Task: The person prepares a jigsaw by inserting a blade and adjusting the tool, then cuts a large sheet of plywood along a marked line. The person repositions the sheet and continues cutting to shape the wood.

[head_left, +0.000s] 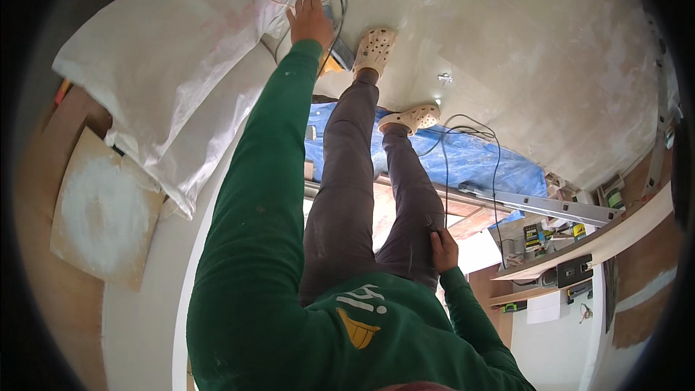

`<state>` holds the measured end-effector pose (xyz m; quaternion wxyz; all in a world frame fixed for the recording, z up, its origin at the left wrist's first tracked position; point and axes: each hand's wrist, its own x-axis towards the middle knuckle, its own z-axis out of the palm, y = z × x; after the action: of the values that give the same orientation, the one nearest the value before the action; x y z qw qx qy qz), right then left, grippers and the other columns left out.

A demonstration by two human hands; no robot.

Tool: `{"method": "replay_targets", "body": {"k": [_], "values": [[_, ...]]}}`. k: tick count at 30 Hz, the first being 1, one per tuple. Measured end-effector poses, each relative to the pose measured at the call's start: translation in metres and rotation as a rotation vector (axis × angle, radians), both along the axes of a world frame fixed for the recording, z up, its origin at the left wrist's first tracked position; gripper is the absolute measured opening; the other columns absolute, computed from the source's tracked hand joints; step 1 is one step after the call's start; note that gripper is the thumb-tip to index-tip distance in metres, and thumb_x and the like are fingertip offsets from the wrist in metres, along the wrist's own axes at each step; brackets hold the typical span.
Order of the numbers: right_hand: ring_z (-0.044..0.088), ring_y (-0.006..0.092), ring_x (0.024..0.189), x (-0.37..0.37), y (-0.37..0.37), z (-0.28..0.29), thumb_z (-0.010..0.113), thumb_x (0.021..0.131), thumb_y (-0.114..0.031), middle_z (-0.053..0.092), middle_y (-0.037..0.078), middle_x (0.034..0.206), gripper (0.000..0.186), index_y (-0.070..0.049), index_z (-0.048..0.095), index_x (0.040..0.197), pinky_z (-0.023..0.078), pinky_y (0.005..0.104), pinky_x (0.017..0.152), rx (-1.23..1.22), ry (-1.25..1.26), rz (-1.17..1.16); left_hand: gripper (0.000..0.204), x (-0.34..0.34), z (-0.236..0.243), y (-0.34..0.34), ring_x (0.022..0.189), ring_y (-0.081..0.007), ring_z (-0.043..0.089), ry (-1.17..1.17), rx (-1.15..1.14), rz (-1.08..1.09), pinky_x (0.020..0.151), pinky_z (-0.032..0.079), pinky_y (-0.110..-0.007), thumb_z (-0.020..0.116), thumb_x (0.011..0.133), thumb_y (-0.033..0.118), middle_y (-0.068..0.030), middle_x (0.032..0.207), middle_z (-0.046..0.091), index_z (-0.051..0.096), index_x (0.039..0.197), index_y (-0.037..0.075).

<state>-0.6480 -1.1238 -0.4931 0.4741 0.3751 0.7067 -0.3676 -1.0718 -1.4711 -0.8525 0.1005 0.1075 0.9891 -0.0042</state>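
Observation:
My left arm stretches far forward in a green sleeve. My left hand (311, 22) is beside dark cables (342, 7) and a long grey object (342, 52), at the edge of a white sheet (181, 43). Its thumb stands apart from its slightly bent fingers, and I see nothing held; the palm side is hidden. By my right thigh, my right hand (444, 252) is closed on the end of a black cable (446, 195). A small dark piece, perhaps a plug, shows at its fingertips. That cable runs forward to loose loops on the floor.
A blue tarp (499, 166) covers floor around my feet in beige clogs (375, 51). An aluminium ladder (550, 206) lies at right, near a wooden shelf (579, 250) with boxes and tools. A small metallic piece (445, 78) sits ahead. A board with a whitish patch (105, 206) is at left.

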Motion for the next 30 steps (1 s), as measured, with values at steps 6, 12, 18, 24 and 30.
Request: {"method": "replay_targets", "body": {"k": [6,12,18,24,30], "values": [[0.07,0.032,0.087,-0.027,0.0,-0.002,0.065,0.101,-0.03,0.072,0.02,0.094,0.034,0.001,0.067,0.116,0.054,0.0403,0.081,-0.038,-0.117,-0.057,0.031,-0.06,-0.024,-0.001,0.107,-0.0358,0.07,-0.603,-0.18,0.03,0.103,0.047,-0.055,0.056,0.102,0.033,-0.0129,0.112,0.076,0.068,0.119,0.011],[0.06,0.0147,0.069,-0.133,0.003,-0.047,0.07,0.098,-0.033,0.06,0.008,0.077,0.033,-0.001,0.062,0.095,0.05,0.0347,0.064,-0.046,-0.022,-0.242,0.026,-0.065,0.1,0.004,0.086,-0.0382,0.069,-0.489,0.443,-0.262,0.081,0.054,-0.048,0.059,0.103,0.028,-0.0186,0.096,0.072,0.072,0.101,0.006],[0.064,0.0197,0.114,-0.307,-0.048,-0.132,0.057,0.107,-0.034,0.071,0.009,0.12,0.036,-0.004,0.061,0.126,0.053,0.0374,0.086,-0.413,0.315,-0.964,0.018,-0.039,0.282,0.017,0.089,-0.0266,0.064,-0.55,0.852,-0.067,0.112,0.037,-0.049,0.065,0.101,0.019,-0.0096,0.089,0.068,0.072,0.104,0.002],[0.066,0.016,0.092,-0.381,-0.126,-0.133,0.061,0.105,-0.033,0.072,0.008,0.1,0.03,-0.004,0.066,0.114,0.051,0.028,0.078,-0.609,0.335,-1.088,0.023,-0.013,0.348,0.008,0.101,-0.0129,0.058,-0.671,1.203,0.41,0.1,0.043,-0.031,0.06,0.106,0.022,-0.0023,0.1,0.064,0.068,0.114,0.002],[0.05,0.0078,0.067,-0.365,-0.114,-0.08,0.065,0.104,-0.026,0.056,-0.002,0.075,0.02,-0.006,0.064,0.102,0.042,0.0255,0.062,-0.484,0.52,-0.837,0.03,0.008,0.351,-0.042,0.102,-0.0136,0.058,-0.768,0.987,0.327,0.096,0.044,-0.028,0.06,0.104,0.027,-0.0047,0.108,0.065,0.069,0.115,0.0]]}}
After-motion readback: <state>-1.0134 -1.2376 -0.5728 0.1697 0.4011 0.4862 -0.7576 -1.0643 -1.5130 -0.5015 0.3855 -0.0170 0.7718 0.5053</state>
